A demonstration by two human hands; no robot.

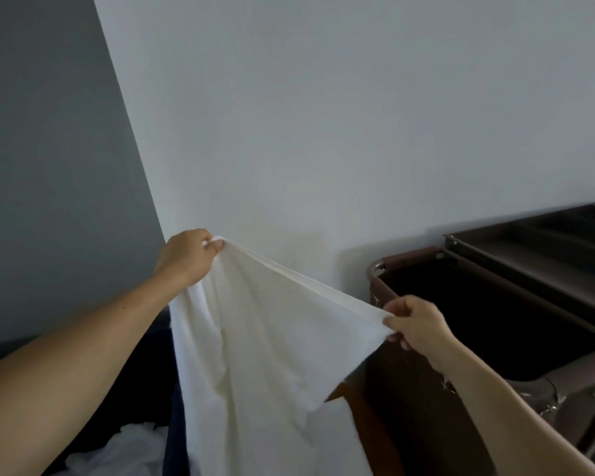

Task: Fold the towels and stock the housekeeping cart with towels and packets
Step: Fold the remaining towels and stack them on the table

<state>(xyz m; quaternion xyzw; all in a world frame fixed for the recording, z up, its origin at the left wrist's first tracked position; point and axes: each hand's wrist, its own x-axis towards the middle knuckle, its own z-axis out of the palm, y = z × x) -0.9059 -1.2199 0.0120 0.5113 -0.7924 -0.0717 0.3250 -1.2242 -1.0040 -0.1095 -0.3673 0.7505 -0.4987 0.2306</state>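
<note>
Just left of the housekeeping cart, a white towel hangs in the air, stretched by its top edge between both hands. The left grip, the higher of the two and the farther from the cart, pinches one upper corner between thumb and curled fingers. The right grip, in front of the cart's dark laundry bag, holds the other end of that edge with its fingers curled round the bunched cloth. The edge runs taut and slanted, dropping toward the cart. Below it the towel falls in loose folds, unfolded, its lower part out of frame. Its lower right corner hangs before the cart's side; whether they touch cannot be told. Well left of the cart, low down, more crumpled white cloth lies on a dark surface. Behind the cart stands a pale wall. The cart's top tray shows dark compartments.
</note>
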